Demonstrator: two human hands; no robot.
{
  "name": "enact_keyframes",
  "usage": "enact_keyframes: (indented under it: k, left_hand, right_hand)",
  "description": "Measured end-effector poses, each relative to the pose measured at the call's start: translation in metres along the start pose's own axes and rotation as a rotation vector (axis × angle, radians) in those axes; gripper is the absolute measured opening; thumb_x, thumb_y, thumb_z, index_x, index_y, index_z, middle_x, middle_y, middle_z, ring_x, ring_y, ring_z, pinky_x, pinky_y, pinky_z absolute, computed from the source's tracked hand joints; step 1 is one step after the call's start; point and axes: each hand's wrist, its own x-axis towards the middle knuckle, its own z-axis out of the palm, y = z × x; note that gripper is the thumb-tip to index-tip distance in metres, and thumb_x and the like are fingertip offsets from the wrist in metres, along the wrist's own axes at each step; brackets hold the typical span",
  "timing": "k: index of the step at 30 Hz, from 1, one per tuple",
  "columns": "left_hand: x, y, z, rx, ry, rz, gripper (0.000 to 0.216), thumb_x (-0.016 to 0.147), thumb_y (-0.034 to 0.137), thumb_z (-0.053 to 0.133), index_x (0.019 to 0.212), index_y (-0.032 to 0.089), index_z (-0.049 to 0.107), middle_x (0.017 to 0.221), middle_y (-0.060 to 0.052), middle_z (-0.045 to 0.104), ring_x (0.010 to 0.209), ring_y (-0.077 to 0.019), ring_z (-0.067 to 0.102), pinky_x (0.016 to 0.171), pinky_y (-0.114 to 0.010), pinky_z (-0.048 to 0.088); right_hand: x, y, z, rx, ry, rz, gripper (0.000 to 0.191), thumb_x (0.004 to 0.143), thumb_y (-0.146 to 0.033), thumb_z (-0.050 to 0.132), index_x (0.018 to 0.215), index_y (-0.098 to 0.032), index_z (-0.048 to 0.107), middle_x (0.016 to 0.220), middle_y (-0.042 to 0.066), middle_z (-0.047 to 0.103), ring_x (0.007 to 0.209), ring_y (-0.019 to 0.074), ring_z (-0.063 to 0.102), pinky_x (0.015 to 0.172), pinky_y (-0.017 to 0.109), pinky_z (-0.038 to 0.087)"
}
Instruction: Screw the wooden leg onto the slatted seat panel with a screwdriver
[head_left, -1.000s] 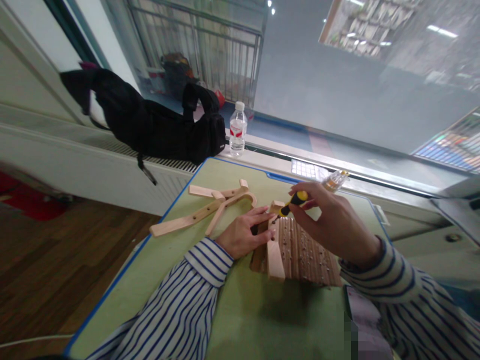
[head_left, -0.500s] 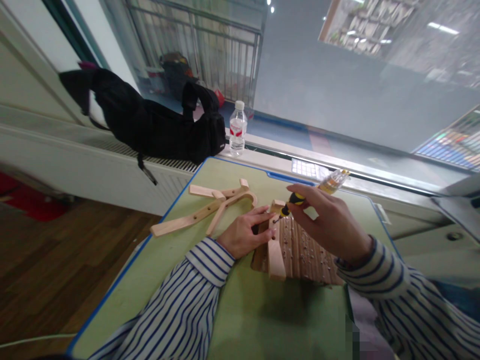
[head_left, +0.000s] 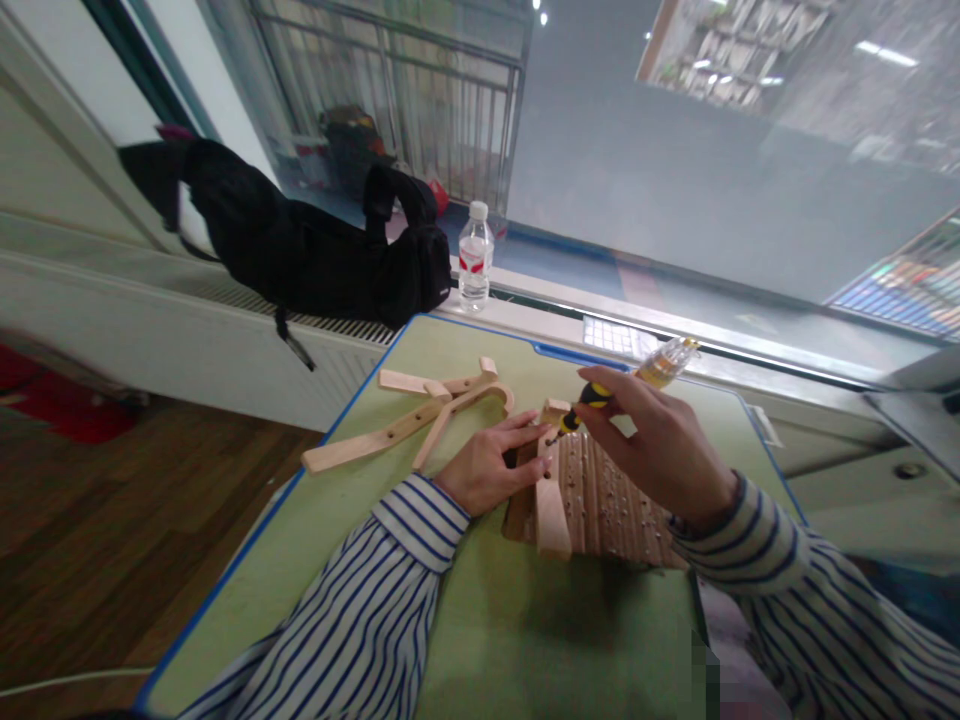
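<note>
A slatted wooden panel with a pale wooden rail along its left edge lies on the green table. My left hand rests against that rail, fingers curled and pressing its side. My right hand is closed round a screwdriver with a yellow and black grip and a clear amber handle end. Its tip points down at the upper end of the rail, close to my left fingertips. Both sleeves are white with blue stripes.
Loose curved wooden pieces with holes lie to the left of my hands. A water bottle and a black backpack sit on the sill behind the table. Wooden floor lies left of the table's blue edge.
My right hand with the screwdriver has shifted slightly and turned a little at the rail's end. My left hand has stayed on the rail.
</note>
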Motion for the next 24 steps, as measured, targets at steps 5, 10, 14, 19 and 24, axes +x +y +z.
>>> enact_keyframes:
  k: [5, 10, 14, 19, 24]
  left_hand:
    - [-0.0005, -0.0004, 0.001, -0.021, 0.012, -0.006, 0.053, 0.08, 0.048, 0.058, 0.126, 0.02, 0.056, 0.143, -0.006, 0.042, 0.131, -0.0233, 0.041, 0.111, -0.037, 0.031]
    - [0.0001, -0.0007, 0.0006, -0.041, 0.009, -0.003, 0.053, 0.079, 0.048, 0.059, 0.124, 0.02, 0.058, 0.143, -0.007, 0.043, 0.131, -0.0242, 0.04, 0.111, -0.037, 0.032]
    - [0.0007, -0.0006, -0.0004, -0.043, 0.004, 0.002, 0.053, 0.08, 0.048, 0.058, 0.124, 0.019, 0.058, 0.143, -0.007, 0.042, 0.13, -0.0237, 0.041, 0.111, -0.037, 0.032]
    - [0.0005, -0.0009, 0.0002, -0.041, 0.002, 0.002, 0.052, 0.079, 0.046, 0.059, 0.124, 0.02, 0.058, 0.143, -0.007, 0.042, 0.13, -0.0238, 0.042, 0.111, -0.038, 0.032]
    - [-0.0001, -0.0005, 0.0018, -0.049, 0.008, 0.001, 0.052, 0.079, 0.046, 0.059, 0.124, 0.019, 0.058, 0.143, -0.007, 0.042, 0.131, -0.0238, 0.041, 0.111, -0.038, 0.032]
  right_hand:
    - [0.0, -0.0008, 0.0021, 0.018, 0.009, 0.023, 0.03, 0.089, -0.031, 0.051, 0.115, -0.017, 0.055, 0.089, 0.006, 0.068, 0.07, 0.0125, 0.066, 0.063, 0.024, 0.052]
    - [0.001, -0.0024, 0.0014, 0.006, 0.008, 0.012, 0.03, 0.088, -0.029, 0.052, 0.114, -0.016, 0.055, 0.089, 0.006, 0.068, 0.071, 0.0129, 0.066, 0.065, 0.025, 0.052]
    - [-0.0003, -0.0031, 0.0019, 0.034, -0.005, 0.018, 0.035, 0.085, -0.026, 0.055, 0.117, -0.014, 0.052, 0.093, 0.007, 0.068, 0.076, 0.0134, 0.065, 0.069, 0.025, 0.052]
    - [-0.0026, -0.0011, 0.0039, 0.058, -0.016, 0.039, 0.033, 0.086, -0.026, 0.052, 0.118, -0.016, 0.05, 0.093, 0.007, 0.067, 0.076, 0.0138, 0.064, 0.068, 0.026, 0.052]
    - [-0.0022, -0.0009, 0.0048, 0.043, -0.022, 0.012, 0.032, 0.088, -0.027, 0.049, 0.119, -0.017, 0.049, 0.095, 0.008, 0.067, 0.078, 0.0152, 0.064, 0.067, 0.027, 0.052]
